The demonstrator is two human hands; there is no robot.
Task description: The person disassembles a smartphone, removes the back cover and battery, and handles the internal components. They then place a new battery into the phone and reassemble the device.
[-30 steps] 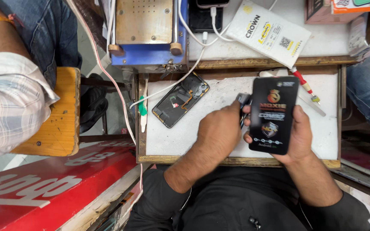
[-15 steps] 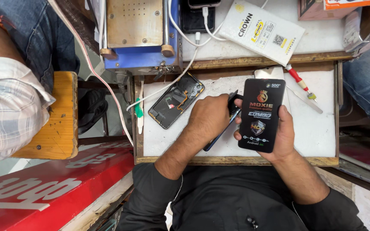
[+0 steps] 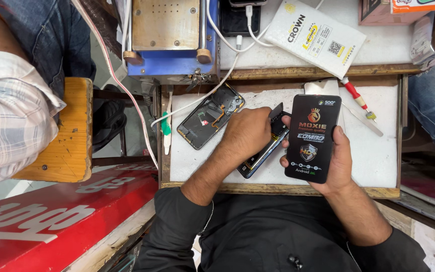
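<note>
Over a white work mat [image 3: 378, 151] set in a wooden-framed tray, my right hand [image 3: 336, 161] holds a flat black printed box [image 3: 312, 137] upright on its long axis, thumb on its right edge and fingertips curled round the left edge, the printed face turned up at me. My left hand [image 3: 250, 133] is closed over a dark phone screen assembly [image 3: 263, 151] that lies slanted on the mat just beside the box; my fingers hide how it is pinched, so I cannot tell the exact hold. I judge the box light and stiff, its glossy skin slippery, best taken by the 2 long edges as I have it. The screen assembly looks thin and brittle, likely to crack if flexed, so its edges are the safe place and never the glass face. An opened phone back [image 3: 210, 116] with bare parts showing rests on the mat left of my hand, a red-handled screwdriver [image 3: 358, 103] lies near the box's top corner, and a blue machine [image 3: 169, 40] stands beyond the tray.
</note>
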